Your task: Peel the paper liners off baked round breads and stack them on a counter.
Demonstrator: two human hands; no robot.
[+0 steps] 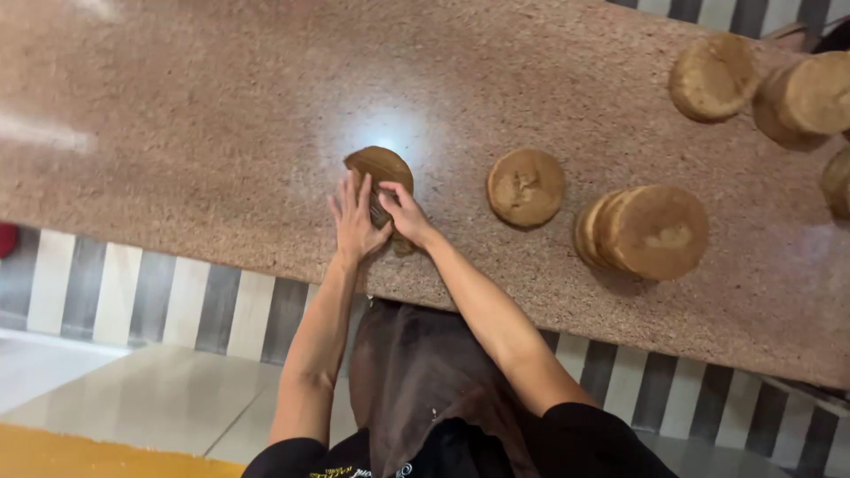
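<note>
Head view: both hands work one brown disc (381, 170) on the speckled counter (177, 133) — left hand (356, 223) flat, fingers spread, right hand (405, 214) curled, pinching its near edge. Uneven pressure could tear or dent that disc — it sits close to the near counter edge, well left of the stacked discs (646, 232).

Both hands, left hand (356, 223) and right hand (405, 215), rest on a disc (379, 168) on the counter (195, 133); single disc (526, 188) right, stack (646, 232) further right, more stacks (761, 88) far right
</note>
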